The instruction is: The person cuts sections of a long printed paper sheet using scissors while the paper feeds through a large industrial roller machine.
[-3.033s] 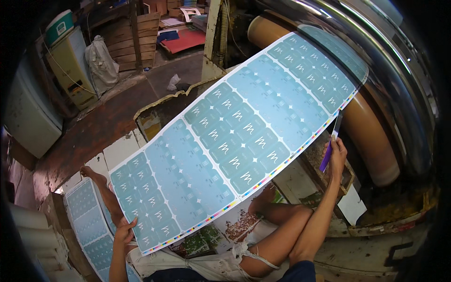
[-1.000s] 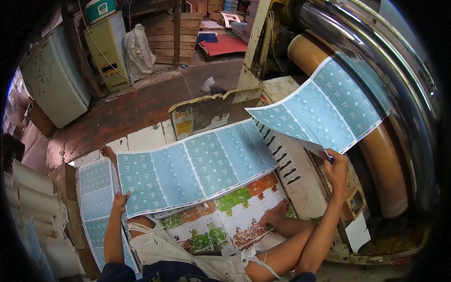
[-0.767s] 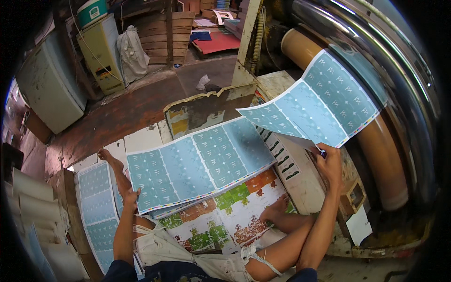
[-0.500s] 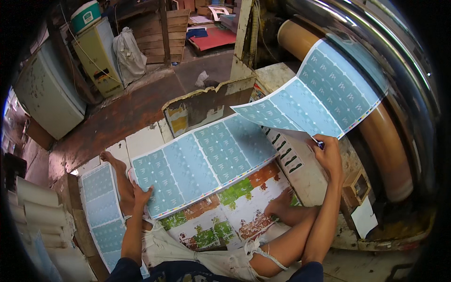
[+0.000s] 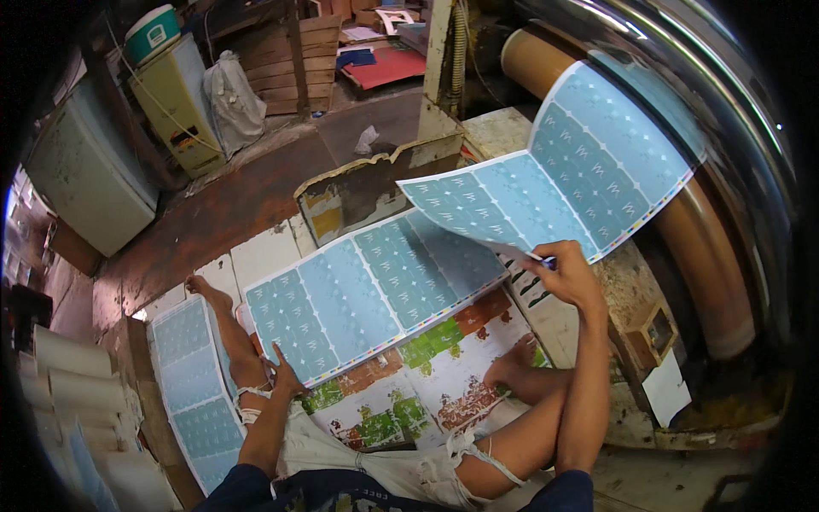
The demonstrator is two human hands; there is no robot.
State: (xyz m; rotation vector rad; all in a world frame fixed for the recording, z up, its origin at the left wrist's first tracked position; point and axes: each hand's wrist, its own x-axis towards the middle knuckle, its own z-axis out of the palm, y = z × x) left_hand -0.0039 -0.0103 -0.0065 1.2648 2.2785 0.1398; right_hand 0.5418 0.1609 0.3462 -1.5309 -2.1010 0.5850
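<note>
A long printed sheet (image 5: 533,192) in teal and pale blue panels comes off a roller at the right. My right hand (image 5: 566,271) is closed on its near edge. A small dark bluish object (image 5: 548,263) also shows between those fingers; its kind is unclear. Below the hanging sheet lies a flat stack of matching printed sheets (image 5: 358,294). At the stack's near left corner rests my left hand (image 5: 281,375), fingers apart, touching the edge and gripping nothing visible. The held sheet's free end sags just above the stack's right part, casting a shadow there.
The brown roller (image 5: 712,264) and a shiny metal cylinder (image 5: 725,94) curve along the right. More printed sheets (image 5: 196,375) lie beside my left leg. A small wooden box (image 5: 653,333) sits below the roller. Ahead stands a low worn panel (image 5: 375,183).
My right hand has drawn the sheet left and slightly nearer, with more of it off the roller. My left hand has slid right and nearer along the stack's corner.
</note>
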